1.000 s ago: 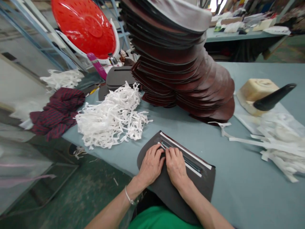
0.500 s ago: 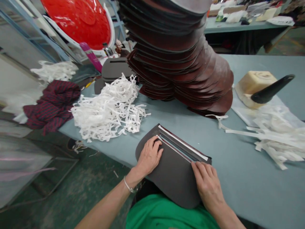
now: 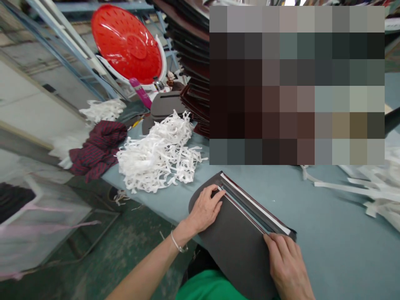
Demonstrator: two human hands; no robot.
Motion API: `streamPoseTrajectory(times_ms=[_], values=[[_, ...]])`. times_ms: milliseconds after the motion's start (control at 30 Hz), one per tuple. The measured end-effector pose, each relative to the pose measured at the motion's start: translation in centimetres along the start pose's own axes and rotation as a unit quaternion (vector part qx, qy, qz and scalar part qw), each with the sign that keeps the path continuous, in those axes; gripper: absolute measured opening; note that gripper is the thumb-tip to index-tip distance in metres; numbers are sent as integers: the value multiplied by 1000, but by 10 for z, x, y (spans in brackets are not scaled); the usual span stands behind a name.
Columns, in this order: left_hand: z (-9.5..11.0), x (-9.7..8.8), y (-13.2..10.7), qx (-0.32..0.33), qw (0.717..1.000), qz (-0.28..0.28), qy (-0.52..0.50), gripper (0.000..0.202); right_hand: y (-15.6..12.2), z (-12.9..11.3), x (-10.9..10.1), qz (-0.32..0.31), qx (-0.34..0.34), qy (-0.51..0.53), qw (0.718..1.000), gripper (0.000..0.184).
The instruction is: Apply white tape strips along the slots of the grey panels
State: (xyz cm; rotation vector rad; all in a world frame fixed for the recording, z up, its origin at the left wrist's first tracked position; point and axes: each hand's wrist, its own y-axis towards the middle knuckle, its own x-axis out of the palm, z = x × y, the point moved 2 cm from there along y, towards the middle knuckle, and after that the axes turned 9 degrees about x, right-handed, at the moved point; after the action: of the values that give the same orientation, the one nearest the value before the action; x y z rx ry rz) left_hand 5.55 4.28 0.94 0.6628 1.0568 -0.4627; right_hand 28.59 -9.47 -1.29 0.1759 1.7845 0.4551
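A dark grey panel (image 3: 239,246) with rounded corners lies over the table's front edge, its lower part toward my green shirt. A long slot (image 3: 246,208) runs across its upper part. A white strip (image 3: 256,203) follows the slot's far side, and a thin reddish-brown edge shows along the near side. At the slot's left end my left hand (image 3: 204,210) has bent fingers on the near edge, closed on the panel. My right hand (image 3: 287,262) pinches that edge close to the right end, its fingers curled. The undersides of both fingertips are hidden.
White strip scraps (image 3: 159,154) are heaped at left, beside a striped cloth (image 3: 98,146). Stacked dark brown pieces (image 3: 193,71) rise behind; a pixelated block covers much of them. More white strips (image 3: 375,196) lie right. A red basin (image 3: 128,46) stands at the back.
The view has swung left and up, so things sit further right and lower. Both hands keep their places along the slot; the left fingers have shifted slightly. A pixelated block now covers the upper right.
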Motion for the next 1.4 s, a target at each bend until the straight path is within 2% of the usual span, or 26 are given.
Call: streamPoseTrajectory(times_ms=[200,400,533,700,833,1167,1267,1400], values=[[1,0,-1,2,1000,14,10,37,0,2,1,3,-20,-12,1000,28],[3,-4,0,7,1000,1,22,35,7,2,-4,2,3,-8,1000,22],[3,-3,2,30,999,-5,34,34,36,-10,3,-12,20,9,1000,17],[2,-5,3,42,998,-23,42,34,89,-52,25,-34,14,20,999,33],[-1,-7,4,41,998,-33,25,33,114,-73,40,-62,31,-4,998,36],[-5,-12,8,43,997,-51,30,41,112,-72,51,-61,14,-43,997,38],[-7,-12,5,9,1000,-15,12,41,113,-74,50,-63,16,-45,997,37],[-10,-10,0,-38,999,38,-1,30,117,-74,52,-66,14,-50,996,39]])
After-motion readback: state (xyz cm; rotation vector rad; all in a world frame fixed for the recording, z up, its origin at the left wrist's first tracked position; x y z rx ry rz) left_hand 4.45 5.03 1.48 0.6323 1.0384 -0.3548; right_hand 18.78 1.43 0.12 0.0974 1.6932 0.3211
